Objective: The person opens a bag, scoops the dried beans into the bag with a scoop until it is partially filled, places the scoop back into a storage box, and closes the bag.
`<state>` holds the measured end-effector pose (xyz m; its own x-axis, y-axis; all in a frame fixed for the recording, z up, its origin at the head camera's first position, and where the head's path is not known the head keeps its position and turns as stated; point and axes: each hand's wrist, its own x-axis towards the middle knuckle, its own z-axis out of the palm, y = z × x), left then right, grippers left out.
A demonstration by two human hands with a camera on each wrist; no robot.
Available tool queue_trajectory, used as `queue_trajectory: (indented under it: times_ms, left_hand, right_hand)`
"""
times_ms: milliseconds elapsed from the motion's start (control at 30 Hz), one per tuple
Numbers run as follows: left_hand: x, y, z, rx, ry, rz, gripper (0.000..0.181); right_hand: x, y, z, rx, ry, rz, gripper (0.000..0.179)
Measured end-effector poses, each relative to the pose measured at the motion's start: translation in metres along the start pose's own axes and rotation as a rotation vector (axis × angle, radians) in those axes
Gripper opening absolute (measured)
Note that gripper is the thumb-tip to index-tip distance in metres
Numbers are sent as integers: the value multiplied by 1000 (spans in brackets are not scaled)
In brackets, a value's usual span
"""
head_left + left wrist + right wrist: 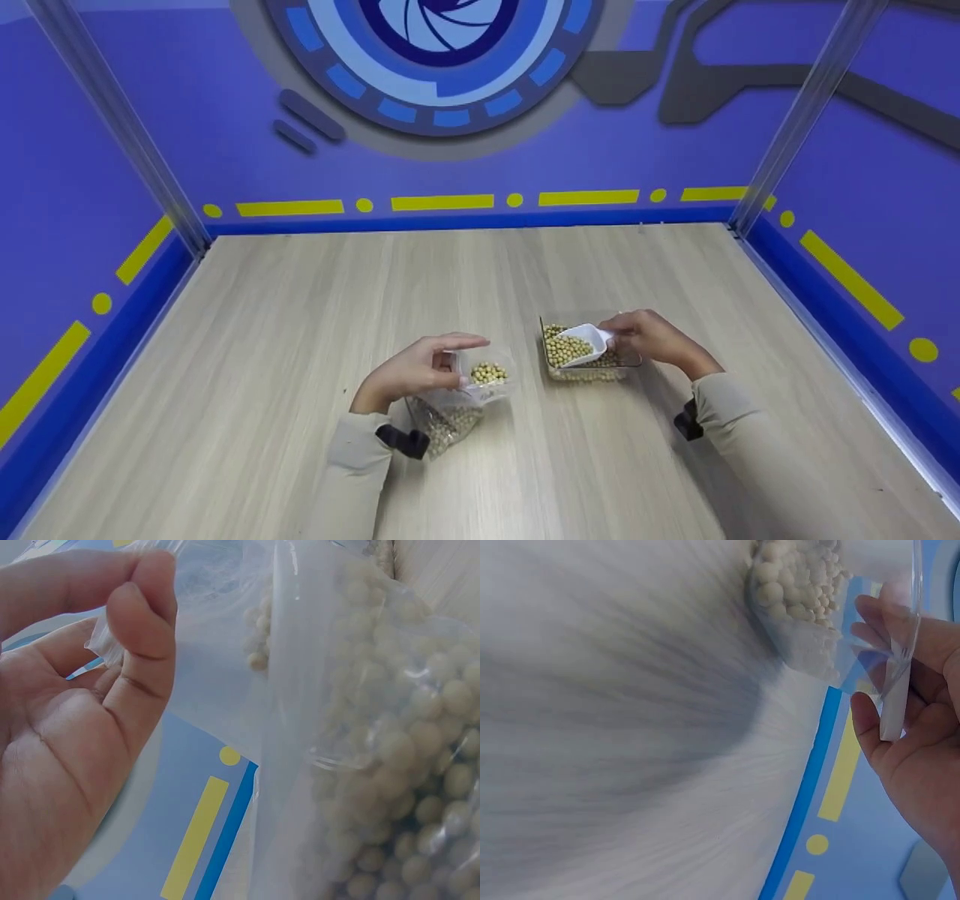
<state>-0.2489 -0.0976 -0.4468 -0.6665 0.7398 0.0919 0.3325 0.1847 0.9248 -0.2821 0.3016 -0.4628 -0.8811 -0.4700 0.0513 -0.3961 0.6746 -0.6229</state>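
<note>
My left hand [416, 367] pinches the edge of a clear plastic bag [450, 427] between thumb and fingers; its mouth gapes, with round yellowish beans [489, 372] showing inside. In the left wrist view the bag [296, 727] bulges with beans, beside my left hand [75, 712]. To the right, my right hand [652, 337] grips the handle of a white scoop [602, 339]. The scoop's bowl, loaded with beans, lies inside a clear rectangular container [553, 373] that also holds beans. From the right wrist, the scoop handle [896, 705] shows between thumb and fingers, beside the container wall [810, 649].
A light wood-grain table [247, 375] carries the bag and the container, which stand a short gap apart. Blue printed panels [487, 172] wall in the back and both sides, with metal posts [806, 112] at the rear corners.
</note>
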Motion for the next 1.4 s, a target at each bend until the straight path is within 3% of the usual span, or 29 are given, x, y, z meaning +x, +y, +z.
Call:
queue_trajectory:
  times_ms: [733,933,1167,1400]
  left_hand:
    - [1,0,0,-28,-10,-12,59]
    - [0,2,1,-29,4,-34,60]
    - [0,1,1,-26,5,-27,60]
    - [0,-1,1,-18,-1,-11,59]
  right_hand:
    - [-3,10,-7,75,-23,-10,29]
    - [-6,-4,-9,88,-27,-13,28]
    - [-5,16,-6,184,-29,8,31]
    - [-9,17,-5,279,-7,33,37]
